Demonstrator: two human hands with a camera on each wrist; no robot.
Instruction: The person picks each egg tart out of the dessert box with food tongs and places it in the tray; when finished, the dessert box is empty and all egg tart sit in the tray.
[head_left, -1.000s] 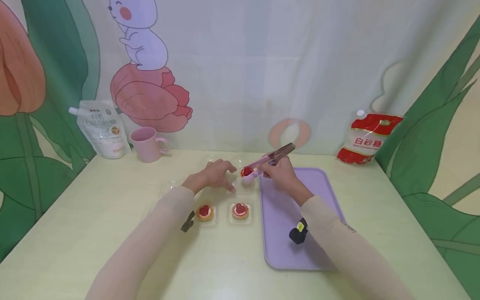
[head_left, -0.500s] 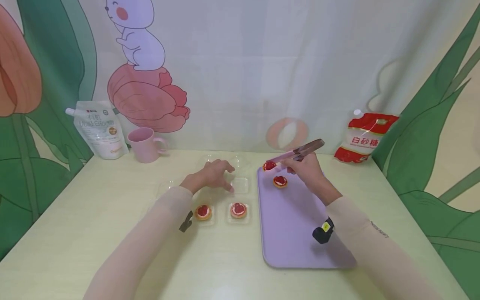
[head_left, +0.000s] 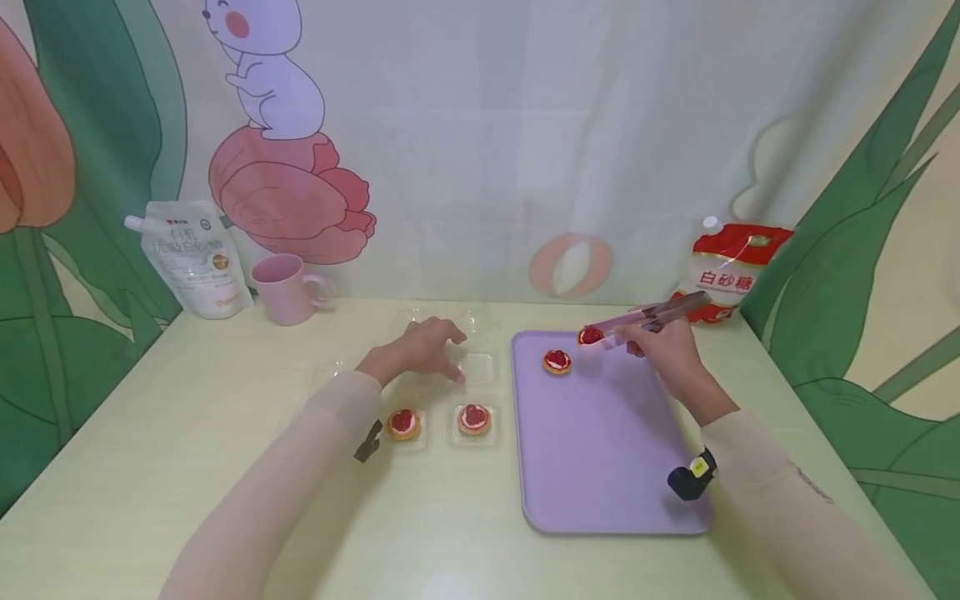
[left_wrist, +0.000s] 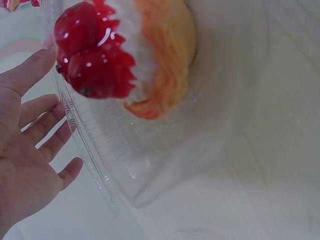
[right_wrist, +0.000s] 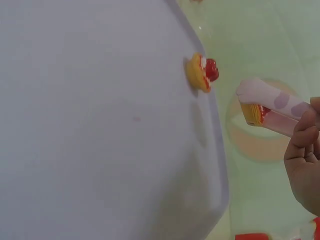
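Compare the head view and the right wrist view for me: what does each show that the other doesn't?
Only the head view shows the pink mug, the white pouch and the cartoon bunny on the curtain.

Only the right wrist view shows the mauve patches on the side of the tongs.

Both show the right hand holding those tongs, the held tart between their tips, and the second tart on the purple tray.

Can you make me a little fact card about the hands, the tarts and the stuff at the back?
Right hand: gripping tongs
Tongs: pinching one tart
Left hand: close to the plastic box; touching unclear
Tray: purple, another tart on it
Plastic box: two tarts inside
Back left: white bag, pink cup
Back right: red-and-white bag
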